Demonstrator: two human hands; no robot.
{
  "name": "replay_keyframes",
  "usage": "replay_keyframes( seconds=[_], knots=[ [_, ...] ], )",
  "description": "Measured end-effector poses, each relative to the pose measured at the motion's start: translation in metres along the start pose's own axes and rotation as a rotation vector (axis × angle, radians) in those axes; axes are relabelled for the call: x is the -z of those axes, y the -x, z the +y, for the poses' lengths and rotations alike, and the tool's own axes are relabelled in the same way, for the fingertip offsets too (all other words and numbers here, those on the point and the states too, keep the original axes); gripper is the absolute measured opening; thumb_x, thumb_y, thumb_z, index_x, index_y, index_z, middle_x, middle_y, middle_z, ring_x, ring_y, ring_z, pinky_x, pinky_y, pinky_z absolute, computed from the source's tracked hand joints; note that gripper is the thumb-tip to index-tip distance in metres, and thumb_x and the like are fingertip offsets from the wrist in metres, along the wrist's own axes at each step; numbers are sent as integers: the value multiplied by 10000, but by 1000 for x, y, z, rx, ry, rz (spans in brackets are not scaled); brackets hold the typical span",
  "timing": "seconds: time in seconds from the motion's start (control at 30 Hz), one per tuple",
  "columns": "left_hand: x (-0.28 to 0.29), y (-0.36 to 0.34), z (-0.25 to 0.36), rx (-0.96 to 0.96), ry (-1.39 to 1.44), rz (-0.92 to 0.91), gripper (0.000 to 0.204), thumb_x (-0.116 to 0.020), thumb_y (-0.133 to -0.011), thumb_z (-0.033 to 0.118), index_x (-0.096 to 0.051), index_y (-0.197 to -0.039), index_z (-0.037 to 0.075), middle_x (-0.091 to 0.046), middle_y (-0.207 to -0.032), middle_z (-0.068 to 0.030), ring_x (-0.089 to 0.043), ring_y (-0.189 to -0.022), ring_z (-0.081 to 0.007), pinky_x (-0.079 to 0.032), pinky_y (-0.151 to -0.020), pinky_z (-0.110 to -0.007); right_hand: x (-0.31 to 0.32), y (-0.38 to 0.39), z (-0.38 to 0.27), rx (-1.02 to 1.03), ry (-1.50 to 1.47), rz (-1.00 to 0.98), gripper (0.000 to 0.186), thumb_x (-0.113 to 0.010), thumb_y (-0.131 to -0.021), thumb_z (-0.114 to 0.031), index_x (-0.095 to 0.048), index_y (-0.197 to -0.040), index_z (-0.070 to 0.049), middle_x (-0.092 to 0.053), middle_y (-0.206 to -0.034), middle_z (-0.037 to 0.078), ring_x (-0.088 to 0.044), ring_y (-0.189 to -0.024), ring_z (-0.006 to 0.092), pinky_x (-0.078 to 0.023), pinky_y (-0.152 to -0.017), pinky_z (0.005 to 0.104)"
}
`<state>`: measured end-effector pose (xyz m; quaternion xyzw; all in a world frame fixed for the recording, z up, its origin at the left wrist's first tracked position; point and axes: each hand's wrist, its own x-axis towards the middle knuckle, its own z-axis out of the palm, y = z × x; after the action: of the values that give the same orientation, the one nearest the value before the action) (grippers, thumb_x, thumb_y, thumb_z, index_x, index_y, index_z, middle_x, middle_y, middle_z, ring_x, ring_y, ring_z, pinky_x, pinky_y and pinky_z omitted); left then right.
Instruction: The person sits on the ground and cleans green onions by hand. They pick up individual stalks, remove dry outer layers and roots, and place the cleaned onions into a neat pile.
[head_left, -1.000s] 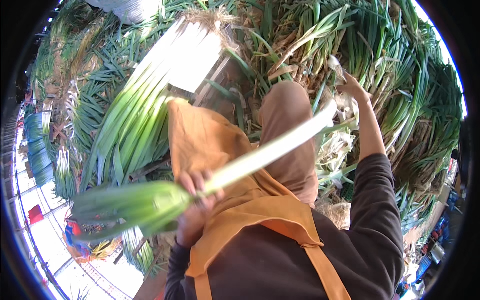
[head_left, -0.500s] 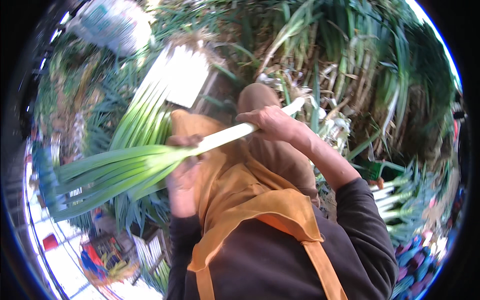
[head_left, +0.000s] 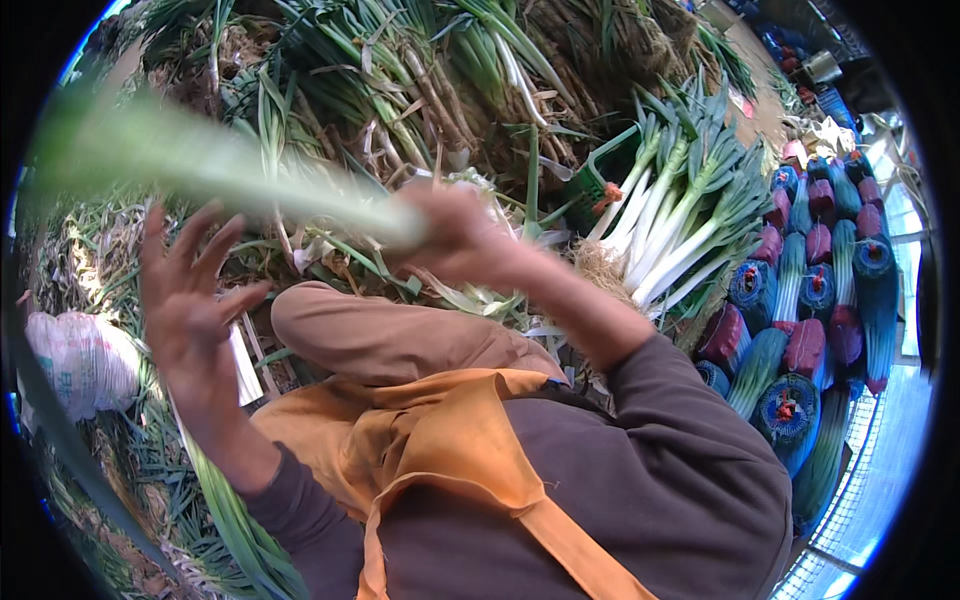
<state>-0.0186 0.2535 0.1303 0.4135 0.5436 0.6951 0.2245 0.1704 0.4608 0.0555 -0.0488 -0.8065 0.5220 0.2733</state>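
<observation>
A single leek (head_left: 290,195) is held up in front of me, its leafy end smeared by motion toward the upper left. My right hand (head_left: 445,230), also blurred, is closed round its white end. Apart from the leek, below its leafy part, my left hand (head_left: 195,305) is raised with fingers spread and nothing in it. Beyond my right forearm lies a bunch of peeled leeks (head_left: 675,205) with white stems and roots toward me. Partly hidden by my left arm, more leeks (head_left: 243,365) show their white stems beside my knee.
Unpeeled leeks (head_left: 400,95) are heaped along the far side. A green crate (head_left: 600,165) stands behind the peeled bunch. Several leek bundles wrapped in blue and red (head_left: 790,410) are stacked at the right. A white sack (head_left: 85,360) sits at the left. My orange apron (head_left: 440,430) covers my lap.
The view has swung to the right. My left hand has let go of the leek and spread its fingers. My right hand has swung the leek up, leaves to the upper left.
</observation>
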Motion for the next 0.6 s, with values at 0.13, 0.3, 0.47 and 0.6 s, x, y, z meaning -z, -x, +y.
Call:
replay_keyframes(
  seconds=[0.13, 0.3, 0.47, 0.6],
  knots=[
    [-18, -14, -51, 214, -172, -84, 627, -628, -907, -11, -370, -1476, 44, -604, -1226, -95, -589, -1085, -156, -544, -822, -271, 170, 76, 33, -175, 97, 601, 187, -750, -767, -39, -696, -946, -31, -654, -801, 14, -617, -680, 105, -502, -603, 235],
    [28, 28, -124, 445, -407, -13, 500, -650, -903, 12, -509, -1383, 16, -655, -1128, -88, -630, -1010, -147, -533, -822, -260, 285, 207, 111, -670, 1124, 944, 363, -721, -850, -287, -626, -1008, 26, -690, -888, 220, -668, -798, 377, -507, -727, 442],
    [65, 66, -162, 532, -430, 71, 428, -645, -917, 37, -529, -1315, -69, -670, -1088, -123, -649, -971, -160, -536, -810, -274, 298, 330, 199, -1464, 1137, 1060, 494, -575, -881, -381, -659, -1033, 82, -664, -1014, 317, -640, -995, 459, -496, -855, 495],
    [82, 75, -169, 707, -238, 218, 415, -639, -920, 27, -518, -1295, -102, -669, -1068, -130, -654, -927, -142, -533, -750, -249, 312, 340, 194, -1534, 1173, 886, 432, -554, -900, -340, -669, -994, 67, -670, -1015, 298, -658, -999, 409, -507, -870, 464]
  ],
)
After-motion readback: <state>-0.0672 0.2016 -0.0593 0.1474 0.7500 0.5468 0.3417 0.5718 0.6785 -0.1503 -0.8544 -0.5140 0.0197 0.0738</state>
